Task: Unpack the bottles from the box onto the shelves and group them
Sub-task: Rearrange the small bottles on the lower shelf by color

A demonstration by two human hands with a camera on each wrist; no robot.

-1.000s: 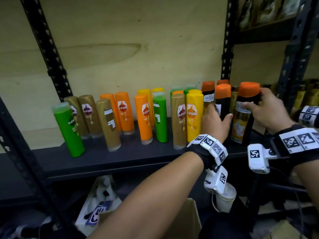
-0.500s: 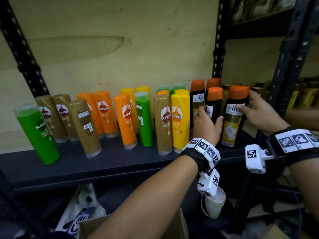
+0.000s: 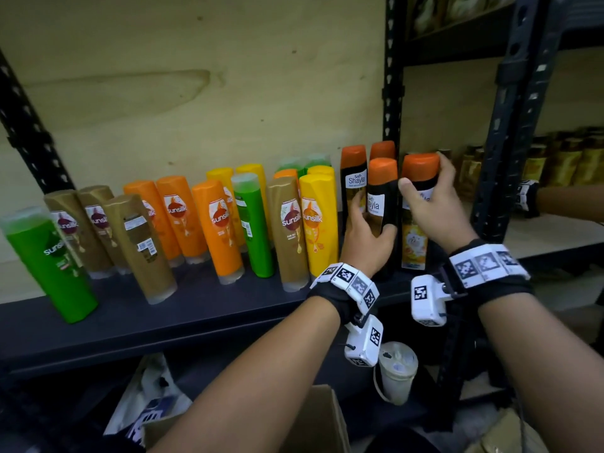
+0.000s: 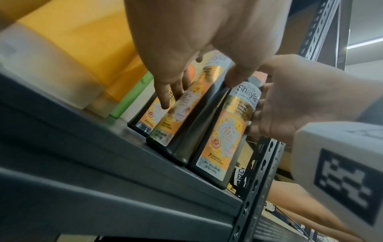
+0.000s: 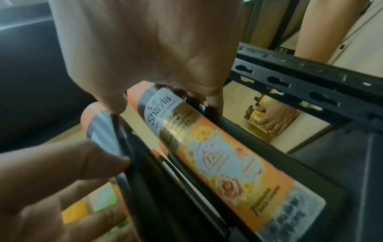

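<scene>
Several black Shayla bottles with orange caps stand at the right end of the dark shelf [image 3: 196,308]. My left hand [image 3: 374,217] grips the front middle bottle [image 3: 382,171], thumb on its right side and fingers on its left. In the left wrist view this hand [image 4: 199,91] wraps that bottle [image 4: 176,131]. My right hand [image 3: 425,178] grips the rightmost bottle [image 3: 413,240] just below its cap. That bottle [image 5: 228,163] stands upright on the shelf, close against the left one, with the right hand [image 5: 163,99] around its neck.
Green [image 3: 49,259], brown, orange and yellow Sunsilk bottles fill the shelf to the left. A black upright post [image 3: 510,125] stands just right of my hands. Beyond it, another person's hand [image 3: 555,197] reaches gold bottles [image 3: 572,161]. A cardboard box [image 3: 313,420] and a white cup [image 3: 397,371] sit below.
The right hand has drawn its bottle in closer beside the one in my left hand and set it more upright. Both hands keep their grips.
</scene>
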